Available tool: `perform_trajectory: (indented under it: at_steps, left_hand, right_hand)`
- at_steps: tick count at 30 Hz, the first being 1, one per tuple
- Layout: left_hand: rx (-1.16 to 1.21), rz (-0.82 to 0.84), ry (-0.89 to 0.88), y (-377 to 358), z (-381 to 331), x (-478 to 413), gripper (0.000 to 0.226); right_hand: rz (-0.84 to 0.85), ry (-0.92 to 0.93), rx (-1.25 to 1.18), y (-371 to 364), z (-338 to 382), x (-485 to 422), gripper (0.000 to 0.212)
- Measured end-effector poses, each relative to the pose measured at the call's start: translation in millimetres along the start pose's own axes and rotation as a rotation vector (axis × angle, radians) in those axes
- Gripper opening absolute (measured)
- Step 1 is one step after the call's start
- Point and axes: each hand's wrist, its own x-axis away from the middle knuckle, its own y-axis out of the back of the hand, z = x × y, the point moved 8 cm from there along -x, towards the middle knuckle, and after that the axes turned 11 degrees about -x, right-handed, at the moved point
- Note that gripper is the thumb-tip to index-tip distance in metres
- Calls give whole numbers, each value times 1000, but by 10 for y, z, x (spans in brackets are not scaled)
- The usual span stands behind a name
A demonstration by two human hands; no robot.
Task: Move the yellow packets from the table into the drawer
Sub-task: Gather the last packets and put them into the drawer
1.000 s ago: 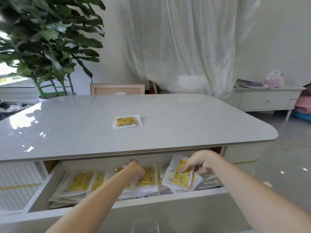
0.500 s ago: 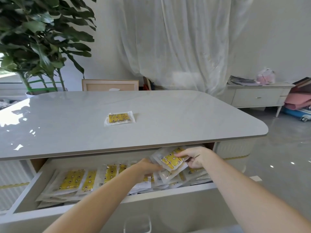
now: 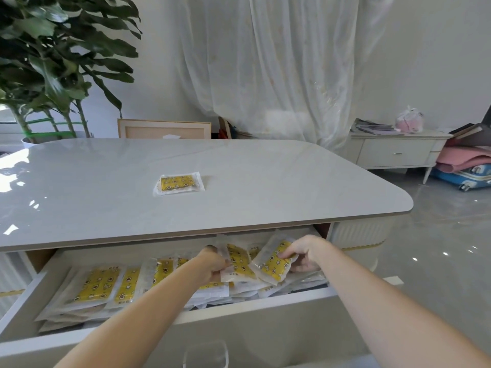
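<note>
**Drawer.** The drawer (image 3: 252,305) stands pulled out from under the near edge of the table (image 3: 292,181). Yellow packets in clear sleeves cover its floor. A flat stack of packets (image 3: 98,285) fills the left end, with the sleeves overlapping. A loose pile of packets (image 3: 276,286) lies at the right end, against the front wall.

**Left hand.** The left hand (image 3: 212,264) is inside the drawer, right of centre. Its fingers are curled round the lower left edge of a raised packet (image 3: 237,262). This packet stands on end above the loose pile.

**Right hand.** The right hand (image 3: 305,253) is at the right end of the drawer, below the table edge. Thumb and fingers pinch the upper right edge of a tilted packet (image 3: 273,264). This packet leans left and overlaps the raised packet's right edge.

**Table surface.** A single yellow packet (image 3: 178,183) lies flat near the middle of the table, well apart from every edge. Neither hand touches it.

**Surroundings.**
- A potted plant (image 3: 53,62) stands beyond the far left corner of the table.
- A framed panel (image 3: 164,130) stands just behind the far edge.
- A sheer curtain (image 3: 279,62) hangs behind the table.
- A low cabinet (image 3: 393,152) stands to the right, with a pink bag (image 3: 409,122) on top.
- A blue suitcase (image 3: 467,176) lies on the floor beside the cabinet.
</note>
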Motion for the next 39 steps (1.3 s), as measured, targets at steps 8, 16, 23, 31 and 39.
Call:
perform_trajectory:
  at_steps: [8, 16, 23, 31, 39]
  left_hand:
    - [-215, -104, -29, 141, 13, -53, 35]
    - [-787, -121, -212, 60, -160, 207, 86]
    - [-1263, 47, -374, -272, -153, 386, 88]
    - [-1439, 58, -461, -287, -132, 426, 82]
    - [-1433, 76, -459, -292, -103, 404, 83]
  right_hand:
    - [-122, 62, 53, 132, 74, -151, 22]
    - [-231, 143, 255, 83, 130, -138, 31]
    - [-294, 331, 505, 43, 269, -13, 44]
    - [174, 340, 942, -373, 136, 47, 101]
    - [116, 503, 1473, -394, 22, 73, 105]
